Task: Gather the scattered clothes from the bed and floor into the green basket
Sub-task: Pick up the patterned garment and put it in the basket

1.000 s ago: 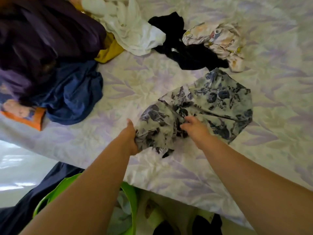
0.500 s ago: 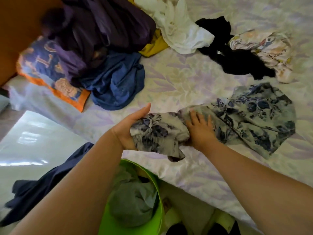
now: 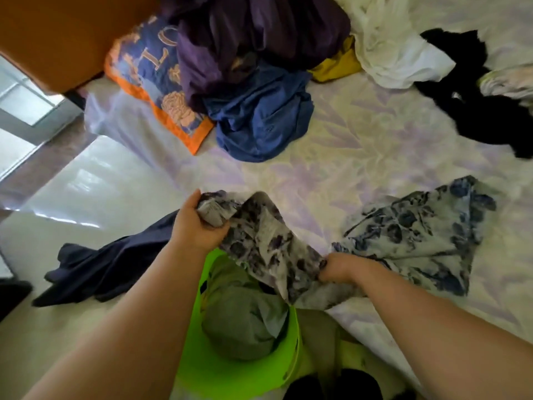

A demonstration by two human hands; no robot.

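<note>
Black garment and pale printed item at bed's far right edge are cut off by frame, both blurred. Green basket on floor by bed's near edge, part hidden behind forearms; grey clothes inside. Left hand fist-closed on one end of blue floral garment, lifted over basket rim. Right hand pinches its bunched middle; rest trails across bed to the right. Navy cloth lies on floor, left of basket.

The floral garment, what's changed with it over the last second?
Both hands, left hand and right hand, now grip the floral garment, dragging its near end off the bed over the green basket. The far end stays on the bed; other clothes unmoved.
</note>
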